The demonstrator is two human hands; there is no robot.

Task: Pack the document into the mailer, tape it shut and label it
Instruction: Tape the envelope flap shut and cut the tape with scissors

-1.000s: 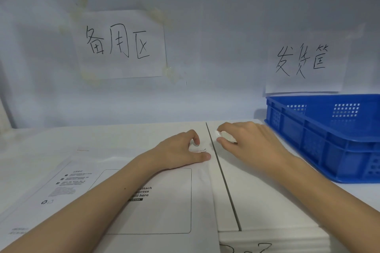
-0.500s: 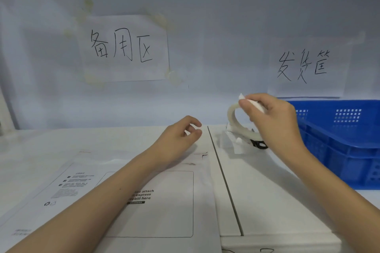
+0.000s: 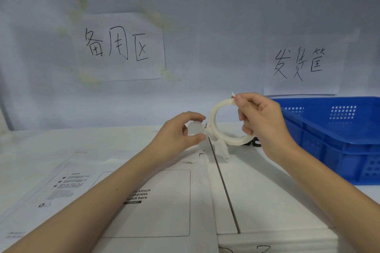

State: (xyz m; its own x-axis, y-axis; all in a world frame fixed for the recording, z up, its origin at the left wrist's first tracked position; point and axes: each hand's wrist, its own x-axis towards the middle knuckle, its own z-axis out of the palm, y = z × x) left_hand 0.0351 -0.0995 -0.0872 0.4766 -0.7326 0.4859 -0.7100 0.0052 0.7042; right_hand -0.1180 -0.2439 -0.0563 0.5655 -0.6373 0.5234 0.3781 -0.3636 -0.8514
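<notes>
**Mailer flat on the table, tape roll raised above it**

The mailer (image 3: pixel 148 201) lies flat on the white table (image 3: pixel 267 191) under my left forearm, printed side up. My right hand (image 3: pixel 265 123) grips the tape roll (image 3: pixel 218 117) in the air, thumb and fingers curled round its rim. My left hand (image 3: pixel 178 135) hovers just beside the roll, thumb and forefinger curved as if pinching a clear strip; whether they hold it I cannot tell. A blue crate (image 3: pixel 339 139) stands at the right.

Our right hand (image 3: pixel 265 125) gripping the tape roll (image 3: pixel 224 125), our left hand (image 3: pixel 178 131) pinching its loose end above the mailer (image 3: pixel 164 201).
</notes>
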